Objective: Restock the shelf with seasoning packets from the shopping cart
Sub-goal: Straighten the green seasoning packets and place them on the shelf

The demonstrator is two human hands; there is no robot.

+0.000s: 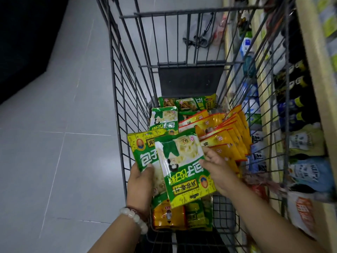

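Note:
Inside the grey wire shopping cart [116, 73] lie many seasoning packets: green ones [164, 119] at the back left and a fanned row of orange ones [231, 132] on the right. My left hand [139, 185] grips a small stack of green packets [144, 152] from below, thumb on top. My right hand [215, 167] holds the right edge of the top green packet [184, 168], which overlaps that stack above the cart's near end.
A shelf [317, 73] with bagged goods runs along the right side, close to the cart. More orange and green packets [169, 218] lie under my hands. Grey tiled floor [63, 125] spreads to the left. A bag [198, 35] lies on the floor beyond the cart.

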